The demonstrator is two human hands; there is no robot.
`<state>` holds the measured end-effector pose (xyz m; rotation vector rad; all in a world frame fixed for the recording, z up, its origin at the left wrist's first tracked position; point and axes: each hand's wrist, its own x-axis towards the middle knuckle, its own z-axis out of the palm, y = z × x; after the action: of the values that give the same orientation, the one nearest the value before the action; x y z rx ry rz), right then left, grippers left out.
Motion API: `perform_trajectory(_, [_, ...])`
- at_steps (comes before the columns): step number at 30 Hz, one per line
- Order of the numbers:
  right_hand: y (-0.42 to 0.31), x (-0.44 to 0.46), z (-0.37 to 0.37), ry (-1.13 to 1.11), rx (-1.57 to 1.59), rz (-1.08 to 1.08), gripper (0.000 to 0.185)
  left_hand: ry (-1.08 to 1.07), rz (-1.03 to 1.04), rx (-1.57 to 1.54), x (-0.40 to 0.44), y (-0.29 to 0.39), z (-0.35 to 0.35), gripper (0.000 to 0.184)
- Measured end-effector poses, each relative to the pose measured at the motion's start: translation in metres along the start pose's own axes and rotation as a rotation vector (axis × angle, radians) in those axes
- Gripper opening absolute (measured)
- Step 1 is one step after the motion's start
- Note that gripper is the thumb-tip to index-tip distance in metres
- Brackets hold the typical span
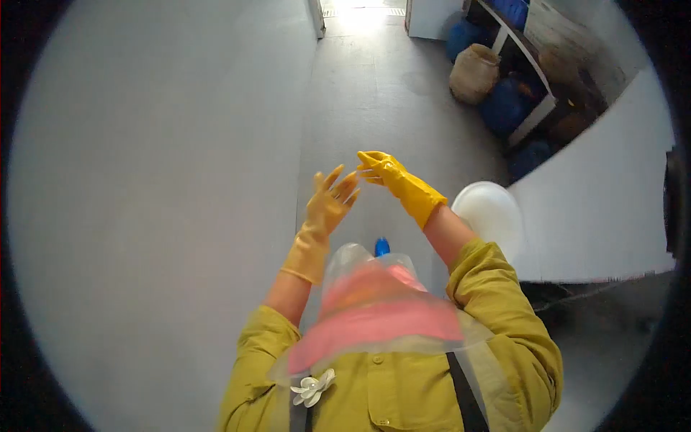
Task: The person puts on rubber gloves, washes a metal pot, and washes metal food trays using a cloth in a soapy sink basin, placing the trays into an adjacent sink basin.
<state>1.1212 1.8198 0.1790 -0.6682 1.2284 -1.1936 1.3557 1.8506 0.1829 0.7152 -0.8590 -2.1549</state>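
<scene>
My left hand wears a pale yellow rubber glove. Its fingers are spread and point up toward the right, holding nothing I can see. A brighter yellow rubber glove covers my right hand, which reaches across to the left with fingers slightly apart and nothing visible in them. The two hands are close together in front of me, their fingertips nearly meeting. Below them hangs a clear and pink plastic apron over my yellow-green jacket. The tip of a blue shoe shows under the hands.
On my right stands a white round object, beside a large white surface. Farther ahead, a beige barrel and blue barrels sit by a shelf frame. A pale wall runs along the left, and a bright doorway lies ahead.
</scene>
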Motion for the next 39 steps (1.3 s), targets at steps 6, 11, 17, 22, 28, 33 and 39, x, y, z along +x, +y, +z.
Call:
perform_trajectory(6, [-0.004,-0.082,0.011,-0.055,-0.503,-0.125,0.041,0.092,-0.163,-0.452,-0.027,-0.001,0.105,0.054])
perform_trajectory(11, [-0.053,-0.077,0.052,0.119,-0.890,-0.099,0.046,0.000,0.005,-0.459,-0.019,0.024,0.118,0.052])
perform_trajectory(17, [-0.088,0.118,0.016,0.197,-1.353,-0.631,0.035,-0.191,0.304,0.099,0.096,0.038,0.071,0.054])
perform_trajectory(22, [-0.181,0.331,-0.087,0.545,-1.338,-0.600,0.027,0.047,-0.382,-0.038,0.171,0.071,-0.050,0.051])
perform_trajectory(28, [-0.323,0.499,-0.139,0.590,-1.432,-0.552,0.026,0.211,0.008,1.325,0.363,0.223,-0.113,0.044])
perform_trajectory(33, [-0.351,0.523,-0.186,0.533,-1.515,-0.621,0.026,-0.098,0.168,0.342,0.473,0.254,0.110,0.023])
perform_trajectory(39, [-0.431,0.636,-0.250,0.529,-1.551,-0.540,0.025,-0.375,0.308,1.019,0.709,0.277,0.214,0.028])
